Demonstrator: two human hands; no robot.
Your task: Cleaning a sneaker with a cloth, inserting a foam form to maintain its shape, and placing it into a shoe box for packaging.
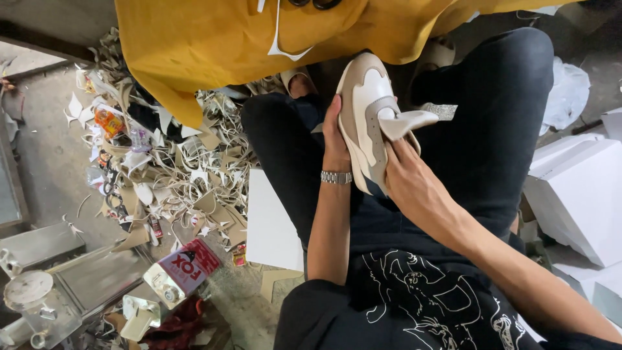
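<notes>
A white and beige shoe (365,97) rests on my lap, toe pointing away from me. My left hand (335,139), with a metal wristwatch (336,176) on its wrist, grips the shoe's left side along the sole. My right hand (408,178) holds the shoe at its opening, fingers against a beige flap (408,122) that sticks out to the right. Dark trousers (492,123) lie under the shoe.
A heap of beige and white leather offcuts (168,175) covers the floor at left. A yellow cloth (246,39) hangs above. A white board (269,223) lies by my left leg. White boxes (573,194) stand at right. A metal can (178,275) and jars (32,298) sit at lower left.
</notes>
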